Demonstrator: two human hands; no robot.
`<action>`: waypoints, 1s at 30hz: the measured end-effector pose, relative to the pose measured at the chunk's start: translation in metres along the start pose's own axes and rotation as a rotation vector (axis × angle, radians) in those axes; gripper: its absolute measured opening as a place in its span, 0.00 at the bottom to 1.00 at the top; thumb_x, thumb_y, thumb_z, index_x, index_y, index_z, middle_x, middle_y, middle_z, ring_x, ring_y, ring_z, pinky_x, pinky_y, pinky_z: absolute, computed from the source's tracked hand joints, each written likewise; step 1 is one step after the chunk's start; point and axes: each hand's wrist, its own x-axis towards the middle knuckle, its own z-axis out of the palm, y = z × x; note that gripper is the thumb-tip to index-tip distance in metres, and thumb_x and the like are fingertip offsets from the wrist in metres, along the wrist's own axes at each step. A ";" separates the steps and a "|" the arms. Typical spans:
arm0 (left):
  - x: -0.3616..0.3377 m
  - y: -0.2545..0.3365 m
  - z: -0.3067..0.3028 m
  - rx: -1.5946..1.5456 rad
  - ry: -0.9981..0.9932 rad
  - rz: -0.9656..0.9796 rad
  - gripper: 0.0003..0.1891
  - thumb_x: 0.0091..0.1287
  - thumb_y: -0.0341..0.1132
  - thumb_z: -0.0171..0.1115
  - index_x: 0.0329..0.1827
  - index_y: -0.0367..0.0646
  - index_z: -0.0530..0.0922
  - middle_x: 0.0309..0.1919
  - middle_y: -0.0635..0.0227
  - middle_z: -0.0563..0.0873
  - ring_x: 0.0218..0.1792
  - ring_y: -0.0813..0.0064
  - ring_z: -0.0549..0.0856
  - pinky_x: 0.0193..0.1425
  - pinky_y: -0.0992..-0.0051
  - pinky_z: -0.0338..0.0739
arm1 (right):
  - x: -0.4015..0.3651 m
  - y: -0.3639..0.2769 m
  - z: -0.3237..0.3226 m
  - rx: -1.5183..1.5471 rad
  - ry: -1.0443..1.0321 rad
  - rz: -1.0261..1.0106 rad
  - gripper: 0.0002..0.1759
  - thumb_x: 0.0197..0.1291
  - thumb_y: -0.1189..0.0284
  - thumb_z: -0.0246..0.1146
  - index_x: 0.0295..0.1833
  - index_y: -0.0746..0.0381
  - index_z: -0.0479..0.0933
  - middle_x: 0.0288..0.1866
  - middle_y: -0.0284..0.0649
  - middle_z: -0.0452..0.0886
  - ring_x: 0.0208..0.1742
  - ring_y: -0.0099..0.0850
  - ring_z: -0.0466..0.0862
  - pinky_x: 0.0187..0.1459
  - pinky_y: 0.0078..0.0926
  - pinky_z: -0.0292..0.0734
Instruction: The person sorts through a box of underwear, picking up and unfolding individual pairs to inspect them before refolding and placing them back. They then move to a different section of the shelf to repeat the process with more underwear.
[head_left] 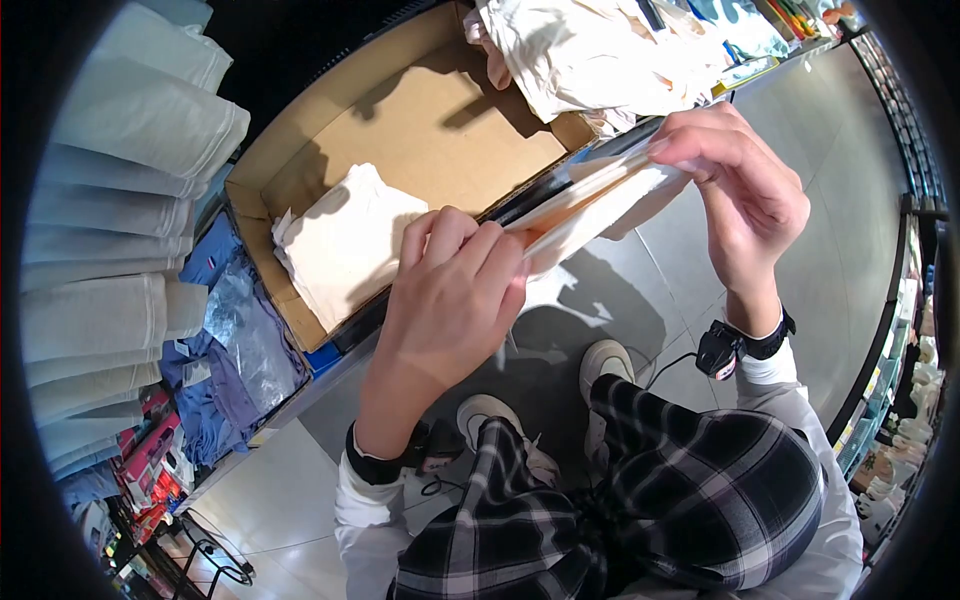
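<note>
A thin, folded cream cloth garment (pixel 590 215) is stretched between my two hands, above the floor and near the long side of a cardboard box. My left hand (pixel 450 285) is closed on its near-left end, knuckles up. At the far-right end, my right hand (pixel 745 180) pinches the upper corner between thumb and fingers. The cloth's layers part a little along the middle, showing an orange-tinted inside. Left of it, the open cardboard box (pixel 335 125) holds a folded cream garment (pixel 350 245) at its near end.
White cloth (pixel 600 65) is heaped beyond the box. Pale garments (pixel 120 210) hang at the left, over blue clothing in clear plastic (pixel 235 320). Stocked shelves (pixel 890 400) line the right side. Grey tiled floor (pixel 640 290) lies below, with my shoes on it.
</note>
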 end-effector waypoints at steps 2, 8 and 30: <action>-0.001 -0.002 0.001 -0.057 0.044 -0.004 0.08 0.60 0.31 0.60 0.41 0.40 0.77 0.34 0.66 0.79 0.42 0.63 0.75 0.56 0.62 0.68 | 0.001 0.000 0.001 0.026 -0.001 0.004 0.11 0.50 0.93 0.57 0.38 0.73 0.79 0.36 0.47 0.83 0.41 0.37 0.82 0.46 0.31 0.75; -0.010 -0.010 0.004 -0.204 0.297 -0.062 0.11 0.55 0.27 0.69 0.41 0.44 0.81 0.36 0.70 0.82 0.43 0.64 0.76 0.50 0.64 0.73 | 0.001 0.007 -0.002 0.037 0.067 -0.026 0.16 0.44 0.95 0.57 0.38 0.71 0.81 0.36 0.45 0.85 0.39 0.32 0.83 0.44 0.24 0.77; 0.100 -0.083 -0.179 -0.156 0.579 -0.155 0.14 0.67 0.38 0.64 0.49 0.38 0.83 0.34 0.75 0.85 0.37 0.86 0.79 0.45 0.85 0.71 | 0.200 0.038 0.020 0.095 -0.078 0.196 0.05 0.63 0.81 0.59 0.43 0.68 0.77 0.32 0.43 0.82 0.33 0.29 0.85 0.35 0.25 0.78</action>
